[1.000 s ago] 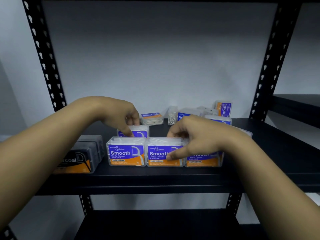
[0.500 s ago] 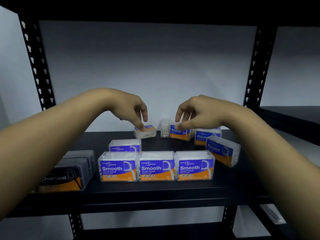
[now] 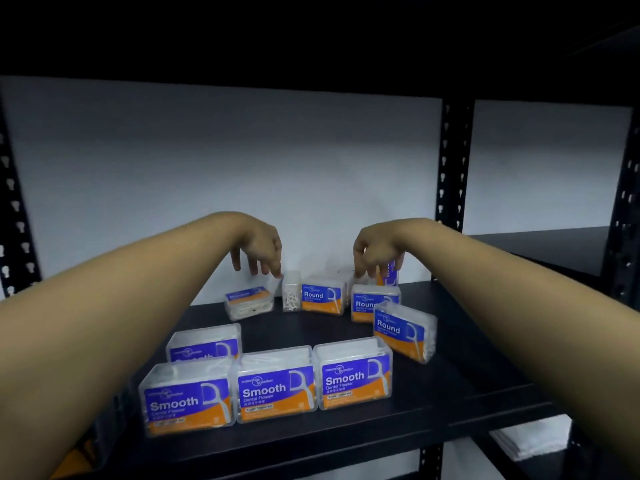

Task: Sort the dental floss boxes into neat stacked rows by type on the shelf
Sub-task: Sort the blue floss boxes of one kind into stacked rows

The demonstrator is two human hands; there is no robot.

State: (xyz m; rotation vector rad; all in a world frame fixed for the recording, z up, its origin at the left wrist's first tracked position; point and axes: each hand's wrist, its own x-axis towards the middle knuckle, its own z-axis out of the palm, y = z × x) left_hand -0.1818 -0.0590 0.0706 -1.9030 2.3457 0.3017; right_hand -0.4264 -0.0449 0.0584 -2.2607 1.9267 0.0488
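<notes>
1. You are leaving the front row alone now: a second ago both your hands were squaring up the Smooth boxes (image 3: 275,388), and since then they have gone to the back of the shelf (image 3: 478,368).
2. Your left hand (image 3: 258,249) is hanging over the flat-lying box (image 3: 247,301) and the clear upright box (image 3: 291,295), fingers spread and pointing down, holding nothing; whether a fingertip is touching the clear box is not plain.
3. Your right hand (image 3: 377,251) is hovering over the Round boxes (image 3: 322,296), fingers loosely curled downward. Whether they are pinching the upright box behind (image 3: 391,274), I cannot tell.
4. The three Smooth boxes are standing side by side at the front edge, labels forward, with a fourth just behind the left one.
5. The Round boxes are sitting scattered at the back right, one tilted askew nearer you (image 3: 403,330).
6. So the Smooth row looks settled, and you are likely starting on the Round group.
</notes>
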